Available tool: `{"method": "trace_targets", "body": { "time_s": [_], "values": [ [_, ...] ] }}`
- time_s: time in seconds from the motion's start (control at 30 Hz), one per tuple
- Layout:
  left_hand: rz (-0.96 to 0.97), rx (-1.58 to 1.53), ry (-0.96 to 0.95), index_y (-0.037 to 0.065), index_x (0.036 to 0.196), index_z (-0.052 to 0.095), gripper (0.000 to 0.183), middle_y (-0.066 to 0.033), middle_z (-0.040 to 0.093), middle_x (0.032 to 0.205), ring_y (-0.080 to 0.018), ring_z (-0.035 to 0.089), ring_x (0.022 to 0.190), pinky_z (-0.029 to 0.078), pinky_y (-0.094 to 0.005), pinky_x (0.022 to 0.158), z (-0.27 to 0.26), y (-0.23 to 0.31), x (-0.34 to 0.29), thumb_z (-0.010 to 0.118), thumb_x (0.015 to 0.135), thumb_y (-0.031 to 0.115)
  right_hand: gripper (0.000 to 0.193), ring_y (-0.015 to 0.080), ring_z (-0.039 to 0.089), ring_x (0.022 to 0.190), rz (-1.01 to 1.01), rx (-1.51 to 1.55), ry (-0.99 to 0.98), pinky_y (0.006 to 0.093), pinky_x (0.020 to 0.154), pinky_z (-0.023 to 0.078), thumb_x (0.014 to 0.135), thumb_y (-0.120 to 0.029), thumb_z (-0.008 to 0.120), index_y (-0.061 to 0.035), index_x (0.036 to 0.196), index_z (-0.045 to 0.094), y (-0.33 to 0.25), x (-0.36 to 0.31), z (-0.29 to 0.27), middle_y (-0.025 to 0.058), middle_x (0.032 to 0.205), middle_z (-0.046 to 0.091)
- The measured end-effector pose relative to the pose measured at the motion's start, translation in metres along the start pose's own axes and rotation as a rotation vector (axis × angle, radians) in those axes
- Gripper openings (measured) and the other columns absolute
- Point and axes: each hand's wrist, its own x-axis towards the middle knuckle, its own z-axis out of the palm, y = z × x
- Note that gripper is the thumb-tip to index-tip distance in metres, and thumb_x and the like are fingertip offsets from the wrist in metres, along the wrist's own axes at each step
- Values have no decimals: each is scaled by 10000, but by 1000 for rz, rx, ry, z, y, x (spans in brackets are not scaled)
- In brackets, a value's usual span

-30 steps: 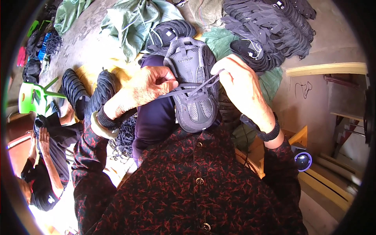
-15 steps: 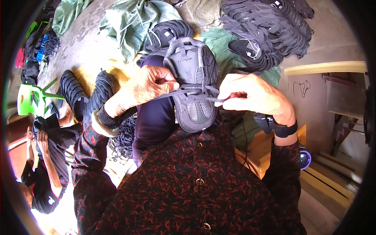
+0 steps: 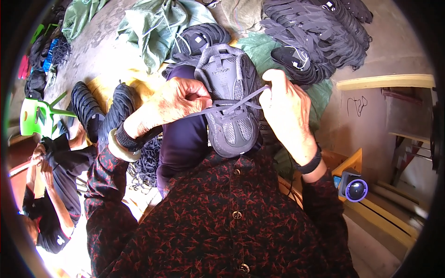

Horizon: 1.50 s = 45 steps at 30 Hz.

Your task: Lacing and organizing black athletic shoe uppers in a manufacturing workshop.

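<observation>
A dark grey sneaker upper (image 3: 235,132) rests at my lap, its toe toward me and its tongue pointing away. Grey shoelace (image 3: 250,97) runs through the lowest eyelets, with an end drawn out to each side. My left hand (image 3: 178,103) is closed in a pinch on the lace at the upper's left edge. On the other side, my right hand (image 3: 288,104) pinches the other lace end and pulls it taut, slanting up and right across the tongue. The fingertips of my left hand are partly hidden.
Stacks of dark uppers (image 3: 320,37) lie at the far right, others (image 3: 88,111) to the left. Green sacks (image 3: 153,28) cover the floor ahead. A tangle of dark laces (image 3: 150,160) lies beside my left thigh. At left, a person (image 3: 53,199) works near a green stool (image 3: 32,116).
My right hand has moved up and away from me, drawing its lace end from level to a rising slant. My left hand and the upper have barely moved.
</observation>
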Motion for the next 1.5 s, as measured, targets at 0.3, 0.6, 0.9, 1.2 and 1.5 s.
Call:
{"method": "trace_targets", "body": {
  "time_s": [0.3,0.6,0.9,1.2,1.5],
  "values": [
    [-116,-80,-19,-14,1023,708,146,57,644,820,-14,554,748,461,-199,664,-4,-3,-11,682,964,116,190,33,449,603,715,1574,242,220,534,426,1037,-135,504,-61,1194,583,-31,-46,53,-48,740,451],
    [-159,107,181,11,936,676,126,59,577,785,-42,482,754,389,-220,682,-66,-20,-72,667,978,129,170,50,430,586,398,858,72,231,535,386,962,-10,542,-59,1113,602,-37,-45,48,-11,739,465],
    [23,-226,258,39,878,655,258,84,473,641,-22,336,529,263,-216,507,-110,-23,-107,740,936,276,169,120,543,677,333,795,-58,272,642,471,927,22,538,-30,1055,636,-34,-39,45,67,810,590],
    [-47,85,407,41,977,657,232,47,537,746,-68,496,688,398,-245,640,-109,-35,-57,643,1004,272,134,145,610,745,355,825,-94,277,679,488,952,2,567,-19,1062,640,-29,-35,43,98,879,654],
    [22,125,246,10,1077,644,135,2,619,881,-78,564,747,488,-253,683,-8,-11,-42,644,990,112,199,39,441,614,444,942,-139,228,586,441,948,-11,612,-64,1138,634,-23,-31,37,-31,696,437]
  ]
}}
